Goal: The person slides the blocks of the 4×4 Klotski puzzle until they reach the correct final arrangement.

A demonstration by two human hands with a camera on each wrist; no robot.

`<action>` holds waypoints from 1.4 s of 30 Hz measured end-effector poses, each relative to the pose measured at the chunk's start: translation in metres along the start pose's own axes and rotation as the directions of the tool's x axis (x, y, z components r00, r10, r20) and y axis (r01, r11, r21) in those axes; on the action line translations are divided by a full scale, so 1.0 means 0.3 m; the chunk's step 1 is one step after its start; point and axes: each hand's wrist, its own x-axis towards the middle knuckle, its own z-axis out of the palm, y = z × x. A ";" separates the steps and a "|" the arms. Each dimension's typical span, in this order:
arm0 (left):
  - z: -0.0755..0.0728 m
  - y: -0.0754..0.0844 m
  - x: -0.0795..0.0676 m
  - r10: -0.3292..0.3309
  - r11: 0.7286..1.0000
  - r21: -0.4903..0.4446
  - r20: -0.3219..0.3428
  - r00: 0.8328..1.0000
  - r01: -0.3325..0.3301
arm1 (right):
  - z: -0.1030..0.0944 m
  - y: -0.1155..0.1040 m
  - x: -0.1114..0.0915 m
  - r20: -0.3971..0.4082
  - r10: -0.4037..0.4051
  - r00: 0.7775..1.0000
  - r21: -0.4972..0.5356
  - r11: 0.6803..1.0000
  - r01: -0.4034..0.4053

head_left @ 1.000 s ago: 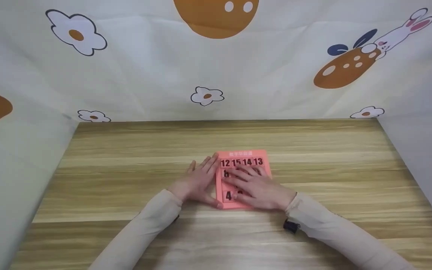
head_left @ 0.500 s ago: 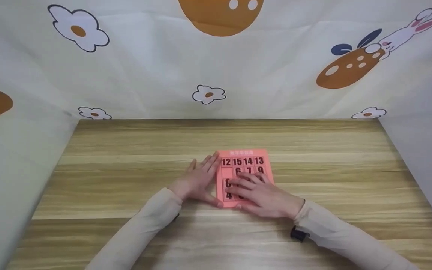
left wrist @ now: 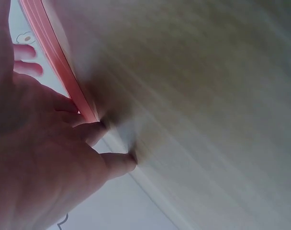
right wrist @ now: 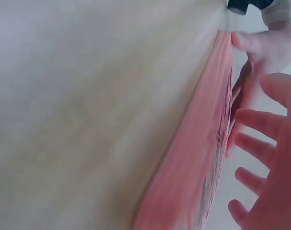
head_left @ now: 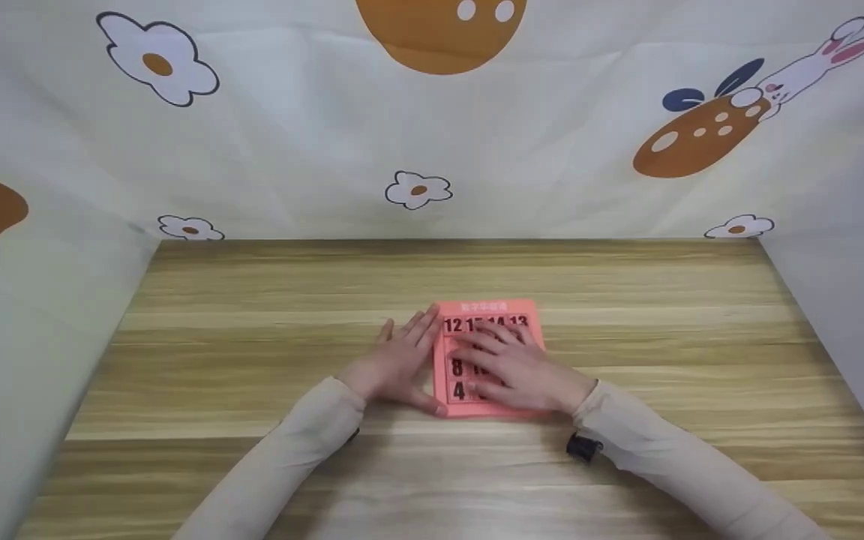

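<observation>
A pink sliding number puzzle [head_left: 439, 367] lies flat on the table, with black numerals on its tiles. In the head view the 12 tile [head_left: 452, 325], the 8 tile [head_left: 457, 367] and the 4 tile [head_left: 458, 391] show along its left side. My left hand [head_left: 396, 366] rests spread against the left edge, thumb near the lower corner and fingertips near the upper one. Over the tiles lies my right hand [head_left: 526, 375], fingers extended and slightly spread, covering much of the middle and right. Whether its fingertips press a tile cannot be told. The right wrist view shows the puzzle's side [right wrist: 184, 158] beneath the fingers.
The puzzle stands on a wood-grain table [head_left: 252, 315]. A pale cloth backdrop [head_left: 289, 150] with printed flowers and a rabbit rises at the back, and pale walls flank the table. A black wrist strap [head_left: 583, 448] shows below the right sleeve.
The 8 tile has slid down one row from a second ago. My right hand drew back towards me, then moved up and left over the tiles again. My left hand has stayed put.
</observation>
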 end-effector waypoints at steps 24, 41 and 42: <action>-0.002 -0.005 -0.002 0.003 1.000 -0.016 -0.003 1.000 -0.003 | 0.004 0.060 0.012 0.019 -0.035 0.999 0.005 0.999 0.035; 0.003 -0.005 0.005 0.001 1.000 -0.007 -0.012 1.000 -0.001 | -0.019 0.120 -0.024 -0.092 0.045 0.995 -0.011 0.999 -0.046; 0.003 -0.005 0.005 0.002 1.000 -0.007 -0.013 1.000 -0.002 | -0.020 0.120 -0.023 -0.090 0.046 0.995 -0.010 0.999 -0.047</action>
